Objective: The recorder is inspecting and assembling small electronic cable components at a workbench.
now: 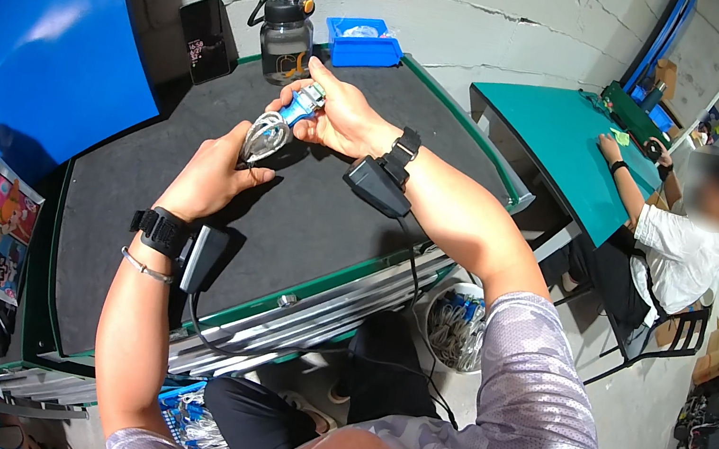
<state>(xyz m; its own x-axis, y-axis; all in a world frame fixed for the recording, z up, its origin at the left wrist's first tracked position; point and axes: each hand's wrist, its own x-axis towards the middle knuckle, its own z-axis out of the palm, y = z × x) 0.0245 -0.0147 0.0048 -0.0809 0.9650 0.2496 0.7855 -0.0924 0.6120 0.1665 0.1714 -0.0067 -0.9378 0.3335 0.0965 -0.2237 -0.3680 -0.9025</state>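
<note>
Over the dark mat of the work table [320,227], I hold a coiled grey cable [267,137] with a blue connector [300,108] at its upper end. My left hand [214,168] has its fingers closed round the coil from the lower left. My right hand [348,117] grips the connector between thumb and fingers, its metal end pointing up and away from me. Some of the fingertips are hidden behind the cable. Each wrist wears a black strap with a small black box attached.
A dark water bottle [285,38], a black phone-like slab [207,41] and blue trays [366,53] stand along the back. A bucket [428,341] and a blue basket [173,396] below hold similar cables. At right, a person sits at a green table [540,127].
</note>
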